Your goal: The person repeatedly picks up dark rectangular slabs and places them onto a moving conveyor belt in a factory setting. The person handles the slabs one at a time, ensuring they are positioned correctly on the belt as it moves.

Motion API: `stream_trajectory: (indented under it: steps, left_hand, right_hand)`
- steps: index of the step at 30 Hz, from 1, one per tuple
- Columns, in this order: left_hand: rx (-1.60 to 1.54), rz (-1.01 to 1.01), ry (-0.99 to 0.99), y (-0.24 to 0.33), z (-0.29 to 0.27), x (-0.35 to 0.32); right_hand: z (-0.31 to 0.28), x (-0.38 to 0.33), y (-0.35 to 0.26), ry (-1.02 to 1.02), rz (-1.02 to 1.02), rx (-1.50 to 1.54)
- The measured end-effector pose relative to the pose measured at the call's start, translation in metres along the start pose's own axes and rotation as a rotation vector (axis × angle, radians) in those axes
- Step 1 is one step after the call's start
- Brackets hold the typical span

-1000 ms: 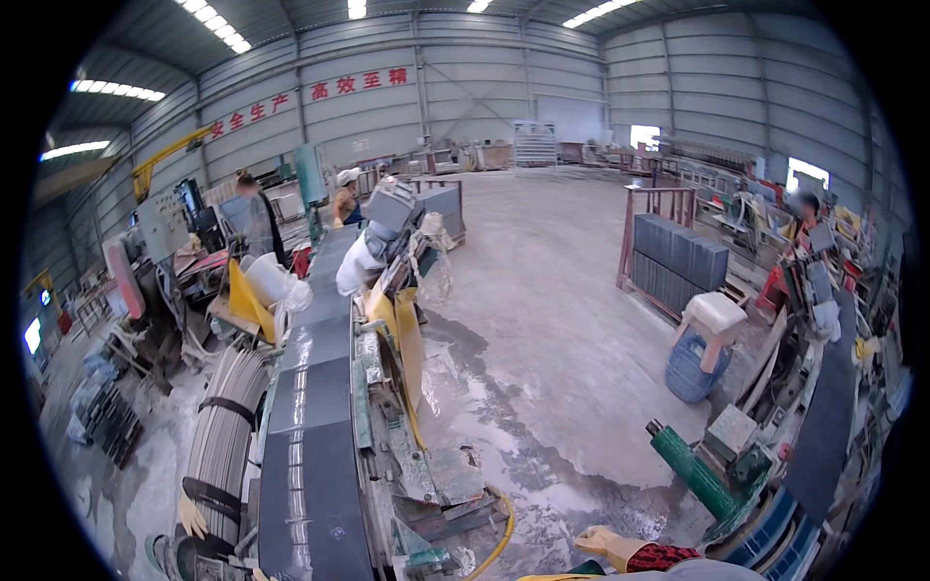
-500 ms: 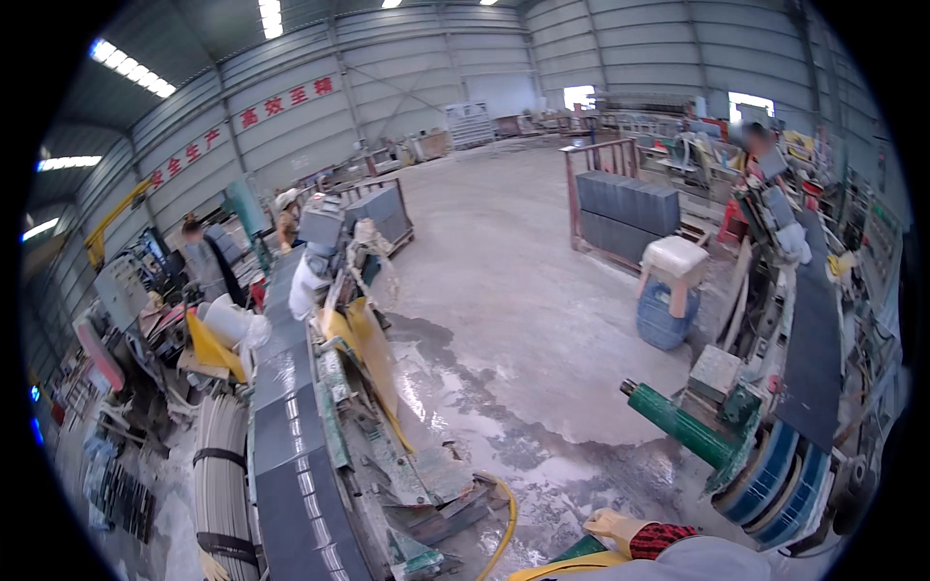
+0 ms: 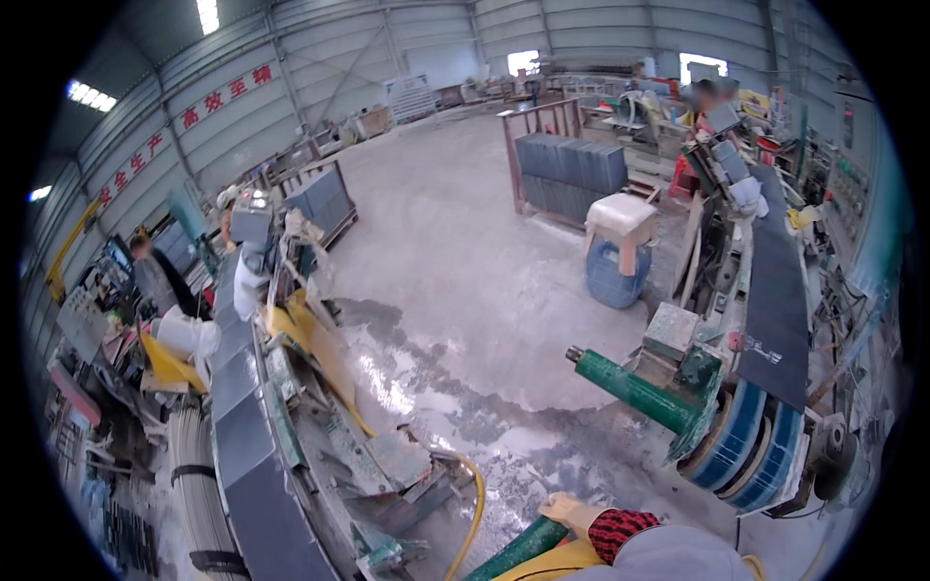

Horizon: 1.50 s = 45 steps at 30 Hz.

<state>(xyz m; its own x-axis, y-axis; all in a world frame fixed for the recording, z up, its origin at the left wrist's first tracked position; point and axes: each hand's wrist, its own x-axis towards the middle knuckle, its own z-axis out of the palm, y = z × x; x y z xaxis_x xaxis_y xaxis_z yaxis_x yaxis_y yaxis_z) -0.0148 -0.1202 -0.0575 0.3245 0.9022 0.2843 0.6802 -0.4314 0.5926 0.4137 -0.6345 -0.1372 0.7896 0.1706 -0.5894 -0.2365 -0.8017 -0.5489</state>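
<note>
View has swung right; gloved hand (image 3: pixel 572 510) now visible, closed around green roller (image 3: pixel 523 549), other hand out of frame.

Stone-processing factory hall: corrugated metal walls (image 3: pixel 320 87), wet concrete floor (image 3: pixel 455 290), slab conveyor lines (image 3: pixel 237 416), racked dark slabs (image 3: pixel 572 169).

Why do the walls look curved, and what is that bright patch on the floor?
In the head view the fisheye lens bends straight edges toward the rim, so the grey corrugated metal wall bows and black corners frame the picture; the bright patch is glare on the wet grey concrete floor; the ceiling strip lights burn out white; the cream-gloved hand stays fairly sharp.
</note>
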Motion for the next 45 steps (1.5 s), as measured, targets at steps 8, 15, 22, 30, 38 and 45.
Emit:
stream_trajectory:
  steps: [8, 15, 22, 30, 38, 45]
  left_hand:
    - [-0.785, -1.068, 0.116, 0.025, 0.064, 0.049]
    - [-1.045, -1.324, -0.029, 0.012, -0.013, 0.028]
    - [-1.298, -1.331, 0.149, -0.046, -0.024, 0.006]
    - [-1.418, -1.107, -0.057, 0.074, -0.051, 0.0]
    - [-1.294, -0.773, -0.215, 0.179, -0.118, 0.097]
    - [-1.494, -0.709, -0.181, 0.194, -0.114, 0.087]
  right_hand:
    - [0.019, 0.017, 0.054, 0.166, 0.004, 0.226]
    - [0.049, 0.054, 0.083, 0.118, -0.199, 0.406]
    - [0.041, 0.05, 0.062, 0.151, -0.253, 0.288]
    - [0.021, 0.048, 0.053, 0.148, 0.003, 0.521]
    - [-0.01, 0.093, 0.071, -0.132, -0.151, 0.789]
    - [0.018, -0.028, -0.085, 0.004, -0.158, 0.785]
